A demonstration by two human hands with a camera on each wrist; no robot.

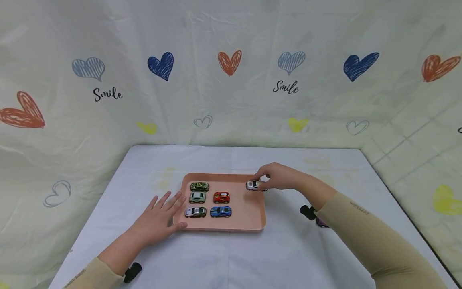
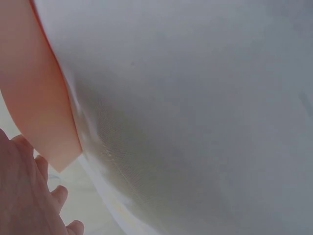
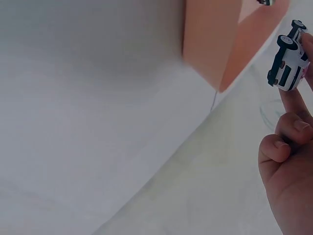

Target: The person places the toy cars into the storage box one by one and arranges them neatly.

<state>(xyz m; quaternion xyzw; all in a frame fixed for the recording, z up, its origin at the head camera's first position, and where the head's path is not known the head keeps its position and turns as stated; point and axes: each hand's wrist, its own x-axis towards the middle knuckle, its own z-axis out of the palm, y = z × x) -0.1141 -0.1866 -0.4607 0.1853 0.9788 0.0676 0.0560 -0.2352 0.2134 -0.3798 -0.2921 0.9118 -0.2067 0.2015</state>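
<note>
Between thumb and fingers my right hand [image 1: 282, 176] pinches a white toy car [image 1: 253, 185] above the right end of the pink tray [image 1: 249, 214]. The right wrist view shows that white car [image 3: 292, 61] tilted, its black wheels in sight. With fingers spread, my left hand [image 1: 157, 220] rests against the tray's left edge. On the tray stand a green camouflage toy car [image 1: 199, 186], a pale green one [image 1: 197, 197], a white and dark one [image 1: 195, 212], a red one [image 1: 221, 197] and a blue one [image 1: 221, 212].
A purple toy car [image 1: 322, 223] lies on the white-covered table [image 1: 274, 257], partly hidden behind my right forearm. Behind the table hangs a white cloth [image 1: 252, 104] printed with hearts. Black wrist cameras [image 1: 133, 272] are worn at both wrists.
</note>
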